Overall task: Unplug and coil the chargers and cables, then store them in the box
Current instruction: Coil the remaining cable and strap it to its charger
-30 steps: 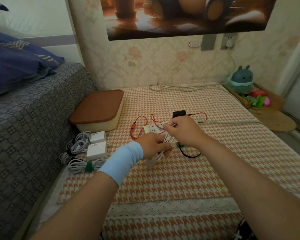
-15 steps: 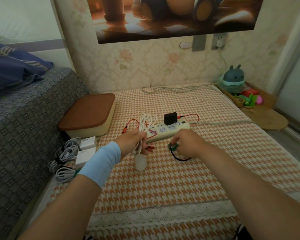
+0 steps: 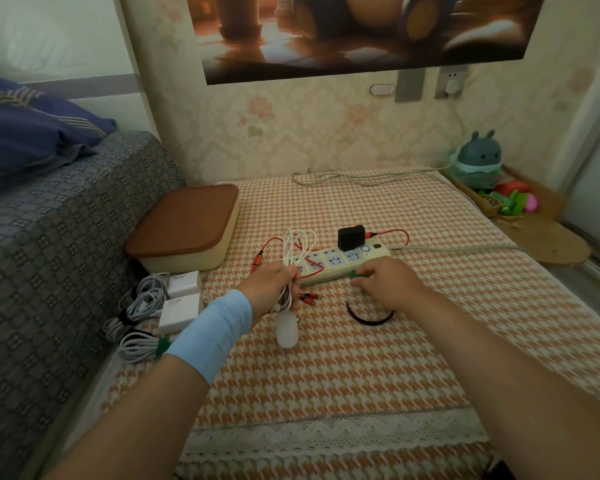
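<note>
My left hand point(image 3: 274, 289) grips a coiled white cable point(image 3: 297, 247); its loops stand above my fist and its white plug point(image 3: 287, 330) hangs below. My right hand point(image 3: 388, 285) pinches a small green tie point(image 3: 354, 274) right in front of the cream power strip point(image 3: 343, 263). A black charger point(image 3: 351, 236) with a red cable point(image 3: 392, 233) sits plugged into the strip. A black band point(image 3: 369, 317) lies on the cloth under my right wrist. The cream box with a brown lid point(image 3: 184, 226) stands shut at the left. Two white chargers point(image 3: 181, 296) with bundled grey cables point(image 3: 137, 313) lie beside it.
The strip's grey cord point(image 3: 465, 249) runs right and loops back along the wall to a socket point(image 3: 451, 83). A sofa arm point(image 3: 49, 237) borders the left. A plush toy point(image 3: 478, 157) and small toys point(image 3: 513, 200) sit on a wooden shelf point(image 3: 551, 244) at the right.
My left hand lifted the white coil off the cloth and holds it upright. My right hand left the strip's sockets, dropped to the black band, then picked up the green tie.
</note>
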The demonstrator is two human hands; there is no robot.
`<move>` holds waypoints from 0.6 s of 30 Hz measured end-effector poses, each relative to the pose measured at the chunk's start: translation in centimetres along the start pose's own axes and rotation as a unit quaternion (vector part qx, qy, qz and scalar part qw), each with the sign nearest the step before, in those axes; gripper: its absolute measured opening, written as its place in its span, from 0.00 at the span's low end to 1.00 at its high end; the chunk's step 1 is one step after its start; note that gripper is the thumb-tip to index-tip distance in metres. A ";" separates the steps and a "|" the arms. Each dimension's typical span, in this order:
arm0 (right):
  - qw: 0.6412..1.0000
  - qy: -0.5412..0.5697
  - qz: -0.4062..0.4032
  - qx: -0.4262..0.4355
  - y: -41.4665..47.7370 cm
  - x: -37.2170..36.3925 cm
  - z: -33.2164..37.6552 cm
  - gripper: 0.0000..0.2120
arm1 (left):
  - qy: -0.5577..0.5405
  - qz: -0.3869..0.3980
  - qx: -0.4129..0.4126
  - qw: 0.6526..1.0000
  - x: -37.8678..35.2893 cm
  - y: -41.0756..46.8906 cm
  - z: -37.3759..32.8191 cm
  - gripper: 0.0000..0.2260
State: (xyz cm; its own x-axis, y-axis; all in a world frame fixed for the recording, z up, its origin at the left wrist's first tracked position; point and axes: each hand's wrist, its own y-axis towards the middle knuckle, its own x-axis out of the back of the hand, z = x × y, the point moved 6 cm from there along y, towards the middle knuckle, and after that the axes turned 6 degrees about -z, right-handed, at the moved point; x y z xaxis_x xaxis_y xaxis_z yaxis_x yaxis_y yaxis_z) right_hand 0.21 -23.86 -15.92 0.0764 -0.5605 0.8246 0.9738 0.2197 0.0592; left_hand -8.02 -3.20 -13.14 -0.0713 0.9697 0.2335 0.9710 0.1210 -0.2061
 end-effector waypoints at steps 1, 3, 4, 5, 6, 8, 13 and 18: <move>1.000 -0.004 0.005 0.000 -0.1 -0.2 0.0 0.07 | 0.006 -0.003 -0.004 1.000 -0.1 0.0 -0.1 0.12; 0.999 -0.024 -0.019 0.013 -0.1 -0.1 0.1 0.16 | 0.011 -0.006 -0.009 1.000 -0.3 -0.1 -0.2 0.12; 0.998 -0.042 -0.043 0.023 -0.2 0.3 0.6 0.16 | 0.016 -0.005 -0.011 1.000 -0.3 -0.2 -0.3 0.12; 0.996 -0.061 -0.055 0.037 -0.4 0.8 1.2 0.14 | 0.023 -0.004 -0.015 1.000 -0.4 -0.2 -0.3 0.12; 0.995 -0.090 -0.035 0.040 -0.6 0.9 1.7 0.13 | 0.028 -0.003 -0.018 0.999 -0.5 -0.2 -0.3 0.12; 0.981 -0.180 0.063 0.031 -1.3 0.0 2.4 0.19 | 0.029 -0.006 -0.020 0.999 -0.5 -0.3 -0.2 0.12; 0.980 -0.142 0.134 0.032 -2.6 -1.4 2.8 0.12 | 0.057 -0.025 -0.027 0.998 -0.1 -0.4 -0.4 0.15; 0.976 0.189 0.022 0.106 -4.2 2.2 7.5 0.06 | 0.121 -0.062 -0.070 0.988 0.3 -0.7 -0.9 0.15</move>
State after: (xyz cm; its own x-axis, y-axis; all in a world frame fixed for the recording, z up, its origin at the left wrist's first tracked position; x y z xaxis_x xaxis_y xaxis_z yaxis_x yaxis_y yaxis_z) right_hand -5.28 -20.00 -10.15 0.2305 -0.7926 0.5645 0.9047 0.3882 0.1757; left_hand -8.50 -3.22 -12.07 -0.1519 0.8678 0.4731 0.9813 0.1896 -0.0326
